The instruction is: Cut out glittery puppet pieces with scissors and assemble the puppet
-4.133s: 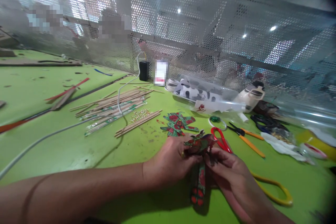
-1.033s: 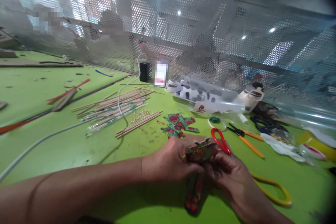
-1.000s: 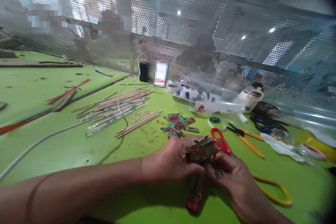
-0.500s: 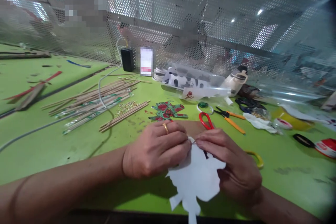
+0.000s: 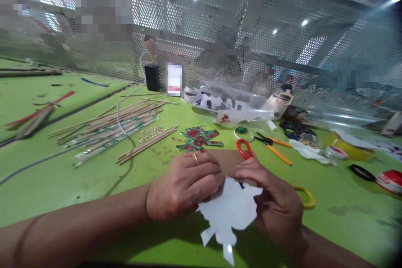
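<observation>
Cutout already shaped, I pinch it with left hand and right hand near the red handle, remainder unclear.

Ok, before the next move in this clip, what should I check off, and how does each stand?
1. Left hand on the white cutout: ok, fingers at its upper edge.
2. Right hand on the cutout: ok, also near the upper edge.
3. Anything else between the fingertips: cannot tell, fingers hide it.
4. Cutout's plain white side facing the camera: ok.
5. Orange-handled pliers apart from both hands: ok, beyond the right hand.
6. Red handle clear of the right fingers: cannot tell.
</observation>
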Tool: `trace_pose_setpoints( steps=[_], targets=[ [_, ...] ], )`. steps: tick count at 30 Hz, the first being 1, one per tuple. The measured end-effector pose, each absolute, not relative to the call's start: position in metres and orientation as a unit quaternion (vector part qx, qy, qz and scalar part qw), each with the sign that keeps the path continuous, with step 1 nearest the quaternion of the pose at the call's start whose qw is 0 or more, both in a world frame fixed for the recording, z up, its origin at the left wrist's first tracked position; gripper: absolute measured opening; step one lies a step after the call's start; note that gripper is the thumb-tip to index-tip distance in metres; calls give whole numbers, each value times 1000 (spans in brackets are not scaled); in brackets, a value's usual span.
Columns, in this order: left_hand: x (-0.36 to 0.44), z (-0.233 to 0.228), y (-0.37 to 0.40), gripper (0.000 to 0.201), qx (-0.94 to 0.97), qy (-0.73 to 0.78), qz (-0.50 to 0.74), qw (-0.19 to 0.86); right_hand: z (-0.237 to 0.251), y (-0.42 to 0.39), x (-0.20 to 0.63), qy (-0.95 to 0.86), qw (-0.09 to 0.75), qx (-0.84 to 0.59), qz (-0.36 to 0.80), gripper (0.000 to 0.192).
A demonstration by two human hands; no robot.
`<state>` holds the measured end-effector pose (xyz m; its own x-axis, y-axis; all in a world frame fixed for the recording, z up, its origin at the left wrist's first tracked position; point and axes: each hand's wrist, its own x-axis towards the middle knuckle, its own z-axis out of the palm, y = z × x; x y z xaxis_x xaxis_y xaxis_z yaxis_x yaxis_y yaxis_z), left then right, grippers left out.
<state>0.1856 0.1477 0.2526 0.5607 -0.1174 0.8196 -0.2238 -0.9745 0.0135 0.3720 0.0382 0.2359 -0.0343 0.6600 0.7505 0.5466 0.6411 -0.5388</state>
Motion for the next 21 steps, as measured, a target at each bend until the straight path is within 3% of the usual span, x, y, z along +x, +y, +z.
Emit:
trace_pose_setpoints(
  steps=[9,21],
  targets=[
    [176,263,147,15,890,-99,434,-98,238,34,372,-725,550,-411,44,33],
    [177,264,147,16,881,-94,445,-127,239,34,373,-747,528,-402,7,28]
  ],
)
